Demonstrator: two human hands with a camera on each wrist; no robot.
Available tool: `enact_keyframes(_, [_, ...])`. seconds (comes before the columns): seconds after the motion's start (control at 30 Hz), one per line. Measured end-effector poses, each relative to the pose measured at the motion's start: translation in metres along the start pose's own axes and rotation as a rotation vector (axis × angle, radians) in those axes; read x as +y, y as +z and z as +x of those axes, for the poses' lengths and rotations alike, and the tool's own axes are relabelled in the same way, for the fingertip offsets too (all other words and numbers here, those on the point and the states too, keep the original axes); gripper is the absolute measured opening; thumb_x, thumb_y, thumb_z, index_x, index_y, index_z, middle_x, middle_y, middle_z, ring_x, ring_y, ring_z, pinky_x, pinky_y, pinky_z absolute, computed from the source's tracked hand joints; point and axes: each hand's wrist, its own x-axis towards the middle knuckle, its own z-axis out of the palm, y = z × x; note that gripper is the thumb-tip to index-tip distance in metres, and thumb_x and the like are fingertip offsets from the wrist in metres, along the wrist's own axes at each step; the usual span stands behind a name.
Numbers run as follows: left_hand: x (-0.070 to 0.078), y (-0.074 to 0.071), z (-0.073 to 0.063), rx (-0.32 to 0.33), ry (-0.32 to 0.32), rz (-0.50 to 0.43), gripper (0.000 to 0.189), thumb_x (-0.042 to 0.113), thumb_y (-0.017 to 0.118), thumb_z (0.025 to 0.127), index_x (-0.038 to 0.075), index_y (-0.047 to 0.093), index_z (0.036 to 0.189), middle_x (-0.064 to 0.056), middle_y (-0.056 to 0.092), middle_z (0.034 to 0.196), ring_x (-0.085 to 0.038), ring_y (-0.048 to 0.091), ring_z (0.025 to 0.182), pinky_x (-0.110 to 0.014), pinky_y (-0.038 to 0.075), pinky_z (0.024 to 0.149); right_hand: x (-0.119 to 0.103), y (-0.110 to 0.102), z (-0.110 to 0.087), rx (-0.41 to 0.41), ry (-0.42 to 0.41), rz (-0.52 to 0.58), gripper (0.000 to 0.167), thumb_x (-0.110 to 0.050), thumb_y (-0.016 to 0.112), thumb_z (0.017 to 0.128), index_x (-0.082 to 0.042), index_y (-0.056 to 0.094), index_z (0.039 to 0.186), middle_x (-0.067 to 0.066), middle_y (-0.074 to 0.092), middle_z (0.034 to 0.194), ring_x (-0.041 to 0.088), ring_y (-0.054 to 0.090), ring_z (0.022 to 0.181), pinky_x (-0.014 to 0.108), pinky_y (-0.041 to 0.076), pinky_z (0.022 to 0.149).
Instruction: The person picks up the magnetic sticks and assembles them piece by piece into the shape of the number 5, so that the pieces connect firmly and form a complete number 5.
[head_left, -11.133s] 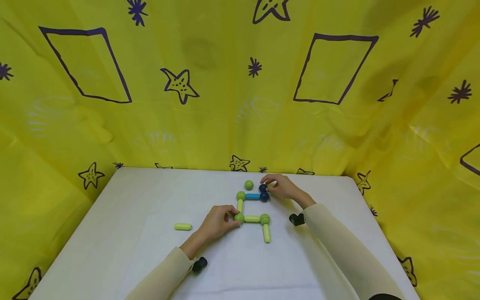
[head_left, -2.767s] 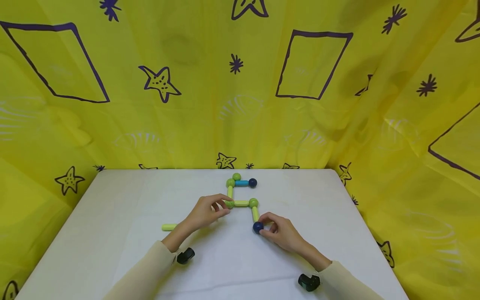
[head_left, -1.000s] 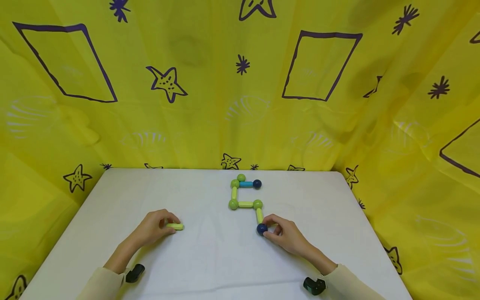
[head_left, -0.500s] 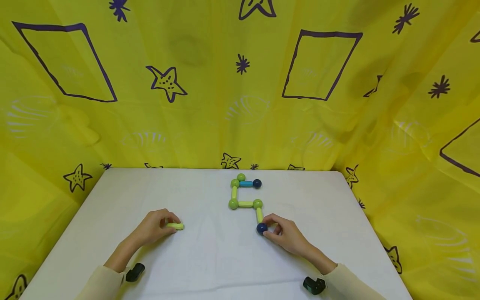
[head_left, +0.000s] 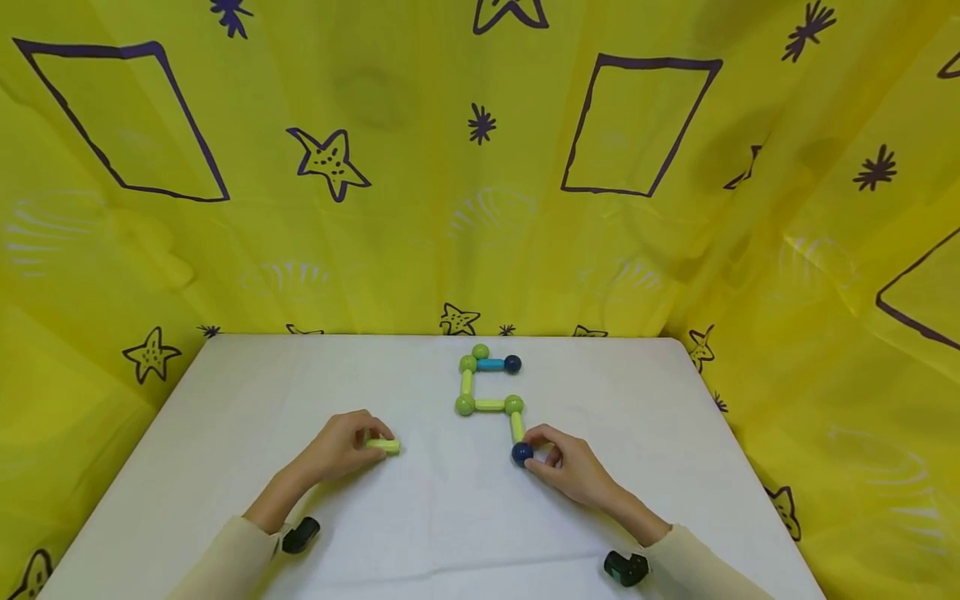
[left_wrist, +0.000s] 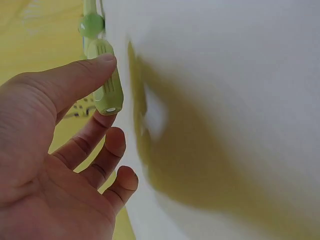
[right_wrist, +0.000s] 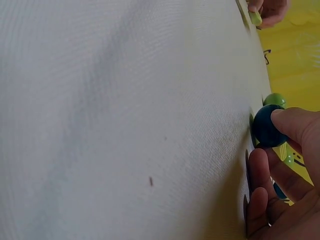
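My left hand (head_left: 341,447) pinches a light green magnetic rod (head_left: 385,447) between thumb and fingers; the left wrist view shows its ribbed side and small metal end. At right, my right hand (head_left: 573,472) pinches a navy ball (head_left: 522,453), which sits at the near end of a light green rod (head_left: 517,427). That rod joins a green ball (head_left: 513,404), followed by a sideways rod (head_left: 490,406) and a corner ball (head_left: 465,404). From there another rod (head_left: 467,383) runs back to a green ball (head_left: 468,363), then a blue rod (head_left: 491,365) and second navy ball (head_left: 512,363).
One more green ball (head_left: 480,352) lies against the shape's back left corner. A white cloth covers the table (head_left: 247,400). Yellow curtains (head_left: 405,250) with dark star drawings enclose its back and sides. A small black camera (head_left: 626,569) is on each wrist.
The right hand brought a navy ball from the back to the near rod's end. My left hand left the corner ball, took the loose rod and has just moved it rightward.
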Motion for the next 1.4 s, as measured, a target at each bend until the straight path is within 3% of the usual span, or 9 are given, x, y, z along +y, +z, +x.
enact_keyframes(0.83, [0.047,0.068,0.070,-0.086,0.070,-0.094,0.018,0.009,0.082,0.084,0.014,0.078,0.102,0.007,0.061,0.084,-0.011,0.050,0.073,-0.025,0.043,0.067,0.000,0.003,0.000,0.034,-0.013,0.008,0.028,-0.012,0.078,0.092,-0.017,0.068,0.116,0.000,0.071,0.108,0.005,0.054,0.067,0.023,0.046,0.060])
enact_keyframes(1.13, [0.061,0.084,0.083,-0.125,0.067,-0.122,0.017,0.008,0.082,0.084,0.011,0.078,0.101,0.005,0.062,0.083,-0.013,0.052,0.073,-0.025,0.044,0.066,0.001,0.002,0.000,0.020,0.022,0.002,0.029,-0.013,0.078,0.092,-0.020,0.067,0.117,-0.003,0.071,0.110,0.005,0.055,0.068,0.023,0.047,0.062])
enact_keyframes(1.4, [0.066,0.101,0.090,-0.140,0.133,-0.129,0.016,0.008,0.082,0.084,0.011,0.078,0.099,0.006,0.063,0.080,-0.009,0.052,0.072,-0.023,0.044,0.066,0.003,0.003,0.000,0.035,-0.009,0.004,0.027,-0.014,0.078,0.092,-0.020,0.067,0.116,-0.001,0.071,0.109,0.004,0.054,0.067,0.023,0.046,0.062])
